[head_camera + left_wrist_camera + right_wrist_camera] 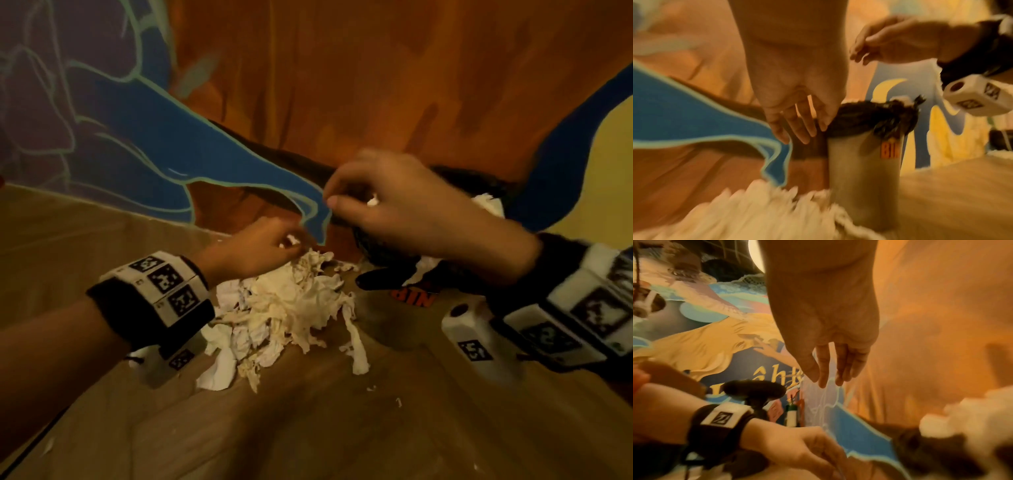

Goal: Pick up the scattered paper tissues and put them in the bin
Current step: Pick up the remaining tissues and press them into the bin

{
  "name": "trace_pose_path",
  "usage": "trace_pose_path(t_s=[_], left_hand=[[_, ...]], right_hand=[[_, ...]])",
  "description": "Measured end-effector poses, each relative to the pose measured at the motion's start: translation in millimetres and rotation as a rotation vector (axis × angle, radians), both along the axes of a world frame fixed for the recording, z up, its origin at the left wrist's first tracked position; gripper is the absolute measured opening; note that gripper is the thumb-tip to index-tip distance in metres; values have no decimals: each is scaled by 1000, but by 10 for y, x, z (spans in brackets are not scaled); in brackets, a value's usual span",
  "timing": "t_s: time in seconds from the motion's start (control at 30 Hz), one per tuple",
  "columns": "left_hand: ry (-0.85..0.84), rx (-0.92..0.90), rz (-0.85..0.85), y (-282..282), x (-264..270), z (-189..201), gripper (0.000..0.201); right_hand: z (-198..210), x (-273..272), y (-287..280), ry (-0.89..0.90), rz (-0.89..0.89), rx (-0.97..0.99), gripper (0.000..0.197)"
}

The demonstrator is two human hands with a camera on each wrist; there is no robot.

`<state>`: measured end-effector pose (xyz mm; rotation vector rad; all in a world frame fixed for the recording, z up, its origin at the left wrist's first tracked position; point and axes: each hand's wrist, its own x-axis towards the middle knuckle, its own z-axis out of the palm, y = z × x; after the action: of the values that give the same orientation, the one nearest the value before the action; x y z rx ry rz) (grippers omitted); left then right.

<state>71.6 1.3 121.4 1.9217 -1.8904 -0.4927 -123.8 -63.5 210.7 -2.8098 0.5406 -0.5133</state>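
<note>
A heap of crumpled white tissues (pixel 291 308) lies on the wooden surface, blurred in the left wrist view (pixel 756 211). My left hand (pixel 294 246) hovers at the heap's far edge; in its wrist view the hand (pixel 797 134) has its fingers straight and spread, holding nothing. The grey bin (pixel 863 170) has a black liner and an orange BIN label (pixel 414 299), and stands right of the heap. My right hand (pixel 332 198) is over the bin's left rim. Its fingers (pixel 826 379) hang relaxed and empty. Tissues (pixel 486 205) lie inside the bin.
A wall painted orange and blue (pixel 239 164) rises just behind the heap and bin. Small paper scraps (pixel 370 389) dot the wooden surface (pixel 342 428) in front. A wrist camera (pixel 472 339) hangs under my right forearm beside the bin.
</note>
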Motion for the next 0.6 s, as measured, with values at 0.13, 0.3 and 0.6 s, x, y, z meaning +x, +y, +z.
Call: trace_pose_path(t_s=[0.13, 0.3, 0.6], left_hand=[[-98, 194, 92, 415, 337, -553, 24], [-229, 378, 80, 996, 638, -1295, 36], [-272, 503, 132, 1260, 609, -1934, 78]], right_hand=[[-522, 342, 235, 145, 169, 68, 16], [-1273, 642, 286, 448, 168, 223, 21], [-2317, 1160, 317, 554, 67, 325, 62]])
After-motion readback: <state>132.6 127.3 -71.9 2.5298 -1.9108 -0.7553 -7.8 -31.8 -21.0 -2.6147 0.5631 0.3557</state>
